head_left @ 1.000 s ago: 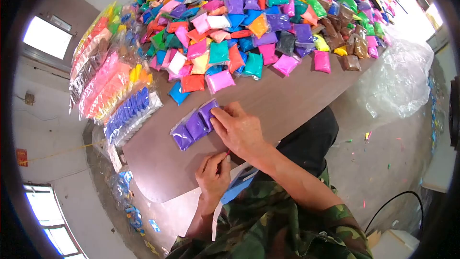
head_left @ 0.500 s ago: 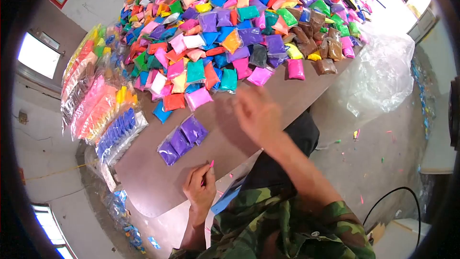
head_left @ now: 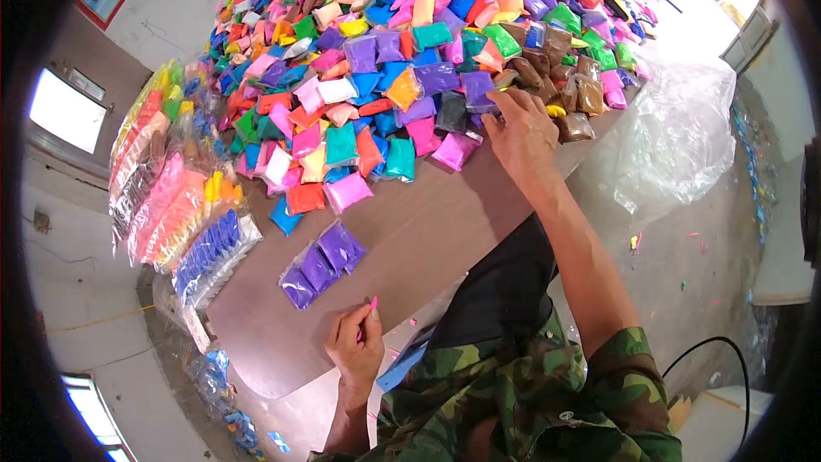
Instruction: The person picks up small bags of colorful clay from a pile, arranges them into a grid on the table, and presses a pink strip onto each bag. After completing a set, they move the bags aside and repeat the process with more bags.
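Note:
My right hand [head_left: 523, 135] is over the near edge of the pile of packets, its thumb and forefinger apart, beside a purple packet [head_left: 476, 90] and a black packet [head_left: 451, 112]. What lies under its palm is hidden. My left hand [head_left: 356, 344] is curled at the table's front edge around a thin pink stick [head_left: 374, 303], whose tip pokes out above the fingers. A short row of purple packets [head_left: 319, 268] in clear wrapping lies flat on the table, a little beyond my left hand.
Colourful small packets [head_left: 342, 144] are heaped across the back of the brown table [head_left: 410, 239]. Long clear bags of sorted packets [head_left: 208, 248] lie along the left edge. A large clear plastic sheet [head_left: 676, 137] hangs at the right side. Scraps litter the floor.
My right hand has moved away from me and rightward, from above the bare table to the pile's edge. My left hand stays nearly still with the pink stick.

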`<action>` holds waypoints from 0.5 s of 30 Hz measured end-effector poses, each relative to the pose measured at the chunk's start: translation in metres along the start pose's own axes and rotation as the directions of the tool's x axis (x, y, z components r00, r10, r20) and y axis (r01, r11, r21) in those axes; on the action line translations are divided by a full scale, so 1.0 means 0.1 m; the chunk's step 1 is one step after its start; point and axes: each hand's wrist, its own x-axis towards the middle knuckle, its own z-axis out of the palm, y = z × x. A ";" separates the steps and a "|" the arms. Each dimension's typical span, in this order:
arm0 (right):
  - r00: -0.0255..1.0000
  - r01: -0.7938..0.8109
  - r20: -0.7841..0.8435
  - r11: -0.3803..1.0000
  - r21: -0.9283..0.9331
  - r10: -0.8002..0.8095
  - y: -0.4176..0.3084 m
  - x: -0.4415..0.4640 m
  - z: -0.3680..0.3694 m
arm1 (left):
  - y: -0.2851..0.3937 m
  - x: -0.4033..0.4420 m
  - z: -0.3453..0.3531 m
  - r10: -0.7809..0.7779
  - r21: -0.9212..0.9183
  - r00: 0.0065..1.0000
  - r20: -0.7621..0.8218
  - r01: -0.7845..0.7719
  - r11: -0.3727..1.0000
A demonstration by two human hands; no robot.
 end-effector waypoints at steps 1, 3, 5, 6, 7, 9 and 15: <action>0.999 0.015 -0.030 1.000 0.014 -0.015 0.02 0.01 0.01 | 0.01 0.01 0.00 0.007 0.001 1.000 -0.004 -0.007 1.000; 0.995 0.048 -0.092 0.998 0.040 -0.044 0.04 0.04 0.01 | 0.00 0.01 0.01 0.006 0.009 1.000 -0.007 -0.006 1.000; 0.990 0.010 -0.139 0.995 0.102 0.004 0.03 0.04 -0.03 | -0.04 -0.03 0.01 -0.012 0.026 1.000 -0.003 0.012 1.000; 0.987 -0.007 -0.161 0.991 0.133 0.029 0.02 0.05 -0.08 | -0.03 -0.03 0.01 -0.014 0.026 1.000 0.000 0.014 1.000; 0.985 -0.002 -0.170 0.986 0.167 0.031 0.00 0.03 -0.15 | -0.02 -0.02 0.01 -0.017 0.026 1.000 0.002 0.017 1.000; 0.982 0.011 -0.187 0.972 0.233 0.034 -0.07 -0.07 -0.34 | -0.02 -0.02 0.02 -0.017 0.027 1.000 0.004 0.017 1.000; 0.983 0.052 -0.183 0.970 0.239 -0.008 -0.28 -0.74 -0.72 | -0.06 -0.05 0.03 -0.020 0.034 1.000 0.017 0.020 0.999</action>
